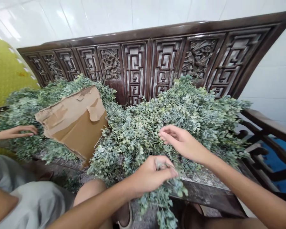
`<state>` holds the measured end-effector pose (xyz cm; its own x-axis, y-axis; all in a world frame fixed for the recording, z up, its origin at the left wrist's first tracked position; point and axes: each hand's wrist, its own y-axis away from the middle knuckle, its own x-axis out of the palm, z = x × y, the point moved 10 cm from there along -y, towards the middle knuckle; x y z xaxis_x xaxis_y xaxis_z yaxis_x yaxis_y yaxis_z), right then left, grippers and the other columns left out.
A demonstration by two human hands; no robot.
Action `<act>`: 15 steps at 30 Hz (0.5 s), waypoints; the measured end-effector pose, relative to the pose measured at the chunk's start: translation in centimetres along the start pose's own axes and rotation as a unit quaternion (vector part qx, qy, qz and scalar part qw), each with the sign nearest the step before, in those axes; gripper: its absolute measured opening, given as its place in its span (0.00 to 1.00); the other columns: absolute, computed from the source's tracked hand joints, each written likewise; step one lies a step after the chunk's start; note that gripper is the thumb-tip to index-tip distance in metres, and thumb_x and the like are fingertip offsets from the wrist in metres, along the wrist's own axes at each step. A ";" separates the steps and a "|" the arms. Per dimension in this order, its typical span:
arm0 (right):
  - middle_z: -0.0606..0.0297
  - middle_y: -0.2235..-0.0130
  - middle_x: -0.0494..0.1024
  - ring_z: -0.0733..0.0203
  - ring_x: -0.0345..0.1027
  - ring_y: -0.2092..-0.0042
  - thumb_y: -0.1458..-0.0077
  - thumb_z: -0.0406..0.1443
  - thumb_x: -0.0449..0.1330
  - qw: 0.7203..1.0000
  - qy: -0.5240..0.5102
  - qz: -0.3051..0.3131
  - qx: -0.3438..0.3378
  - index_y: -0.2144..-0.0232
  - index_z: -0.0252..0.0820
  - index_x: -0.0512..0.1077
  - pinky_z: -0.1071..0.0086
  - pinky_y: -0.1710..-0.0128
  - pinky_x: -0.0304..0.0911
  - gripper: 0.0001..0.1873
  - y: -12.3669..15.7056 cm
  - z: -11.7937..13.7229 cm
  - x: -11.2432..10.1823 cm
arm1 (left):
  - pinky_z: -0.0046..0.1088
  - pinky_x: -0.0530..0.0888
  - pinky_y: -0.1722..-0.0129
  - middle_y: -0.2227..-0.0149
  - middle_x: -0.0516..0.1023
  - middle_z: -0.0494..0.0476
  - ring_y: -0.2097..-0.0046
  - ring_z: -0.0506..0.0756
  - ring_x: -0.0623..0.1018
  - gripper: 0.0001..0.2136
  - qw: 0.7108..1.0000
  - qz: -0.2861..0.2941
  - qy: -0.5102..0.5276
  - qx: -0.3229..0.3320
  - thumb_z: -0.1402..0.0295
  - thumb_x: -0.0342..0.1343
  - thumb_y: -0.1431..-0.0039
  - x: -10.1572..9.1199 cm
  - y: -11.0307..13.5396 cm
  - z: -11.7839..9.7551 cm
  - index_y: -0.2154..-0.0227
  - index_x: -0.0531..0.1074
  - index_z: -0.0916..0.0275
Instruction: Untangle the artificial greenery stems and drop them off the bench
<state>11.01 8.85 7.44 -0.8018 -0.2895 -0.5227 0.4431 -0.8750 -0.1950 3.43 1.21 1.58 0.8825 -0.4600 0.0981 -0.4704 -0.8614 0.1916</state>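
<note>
A big heap of grey-green artificial leafy sprigs (181, 111) lies on a dark wooden bench (205, 190). My left hand (150, 175) is closed round the stems of a bunch of sprigs (164, 203) that hangs over the bench's front edge. My right hand (181, 141) reaches into the heap just above, fingers pinched at a sprig in the pile. Another person's hand (19, 132) rests on the foliage at the far left, fingers stretched out.
A torn piece of brown cardboard (73, 122) sits in the foliage left of centre. The carved bench back (145, 66) stands behind, an armrest (267, 124) at right. A person in grey shorts (26, 197) sits at lower left. White tiled wall behind.
</note>
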 end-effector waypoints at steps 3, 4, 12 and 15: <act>0.63 0.59 0.79 0.57 0.73 0.57 0.33 0.47 0.52 0.996 -0.029 0.062 0.050 0.56 0.45 0.74 0.61 0.57 0.70 0.16 3.4 -2.0 0.6 | 0.24 0.59 0.74 0.83 0.62 0.43 0.78 0.46 0.60 0.05 0.993 -0.059 0.101 0.029 0.67 0.61 0.48 -1.6 -0.2 -1.1 0.73 0.72 0.63; 0.63 0.60 0.79 0.57 0.73 0.58 0.32 0.47 0.51 0.995 -0.033 0.077 0.057 0.55 0.46 0.74 0.62 0.57 0.69 0.17 4.3 -2.3 1.1 | 0.23 0.59 0.75 0.83 0.61 0.43 0.79 0.46 0.60 0.06 0.987 -0.076 0.140 0.031 0.66 0.62 0.48 -2.1 -0.3 -1.0 0.73 0.72 0.62; 0.57 0.40 0.67 0.50 0.61 0.39 0.39 0.42 0.61 0.997 0.066 -0.013 -0.031 0.51 0.48 0.71 0.52 0.39 0.58 0.14 6.9 -0.5 1.3 | 0.21 0.58 0.76 0.79 0.59 0.43 0.77 0.45 0.60 0.11 0.955 -0.122 0.270 0.008 0.63 0.66 0.47 -3.4 -1.0 0.6 0.67 0.71 0.63; 0.56 0.43 0.70 0.49 0.62 0.41 0.42 0.40 0.64 0.990 0.111 -0.039 -0.081 0.55 0.47 0.74 0.52 0.43 0.60 0.12 7.1 0.9 1.6 | 0.22 0.56 0.76 0.80 0.58 0.42 0.78 0.44 0.58 0.11 0.956 -0.114 0.270 0.022 0.62 0.65 0.45 -3.1 -1.1 0.3 0.69 0.70 0.63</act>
<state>12.53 1.85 5.99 -0.7365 -0.1155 -0.6665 0.4557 -0.8129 -0.3627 1.22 3.57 0.78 0.8294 -0.0904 0.5513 -0.2543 -0.9397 0.2285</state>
